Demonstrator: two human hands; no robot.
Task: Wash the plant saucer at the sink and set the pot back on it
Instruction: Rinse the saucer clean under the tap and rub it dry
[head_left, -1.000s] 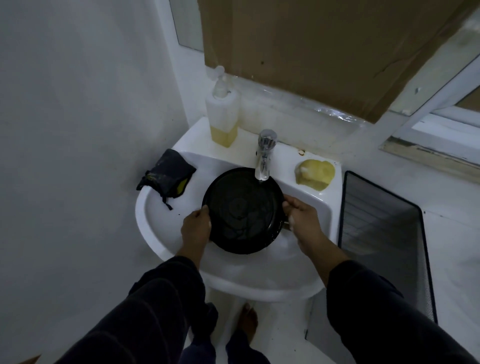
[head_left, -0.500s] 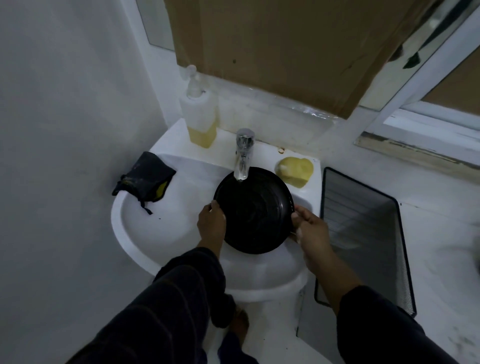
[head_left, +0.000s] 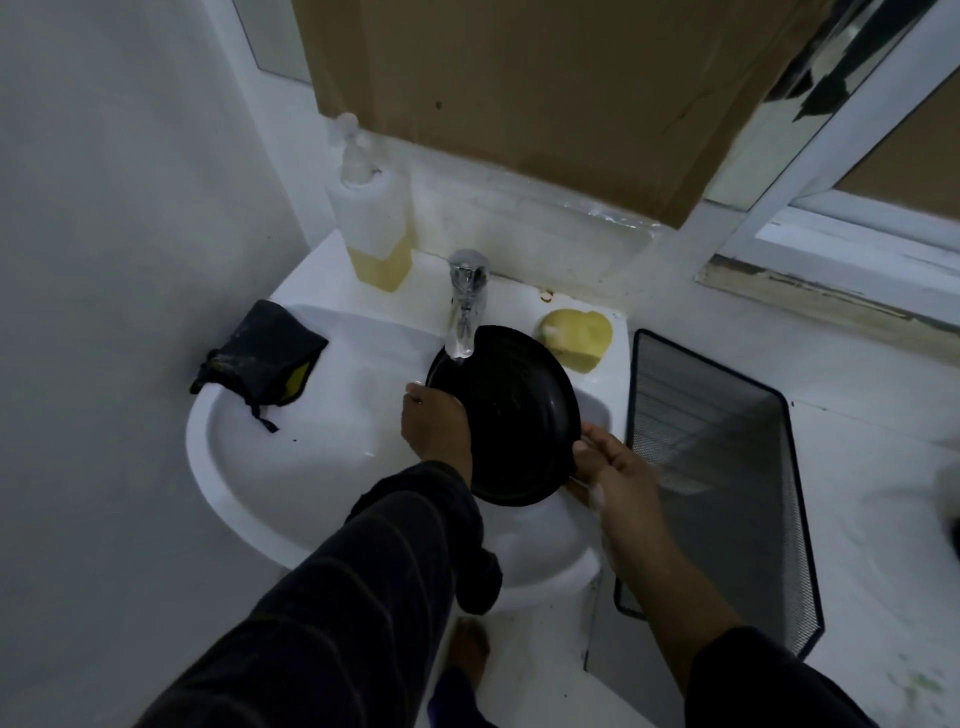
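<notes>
Saucer tilted under the tap, both hands on its rim

The left hand (head_left: 435, 423) gripped the black plant saucer (head_left: 511, 415) at its left edge, fingers curled round the rim; the right hand (head_left: 621, 475) pinched its lower right edge over the sink (head_left: 249, 467). Turning it slowly under the tap (head_left: 466, 306) would probably rinse evenly. Compared with a second earlier, the saucer was tilted steeper and sat further right.

We now see the black saucer (head_left: 511, 415) tipped up steeply on its edge under the tap (head_left: 466, 312) rather than lying nearly flat over the basin, with the left hand (head_left: 435, 423) gripping its left rim and the right hand (head_left: 615, 467) lower at its bottom-right edge.
</notes>
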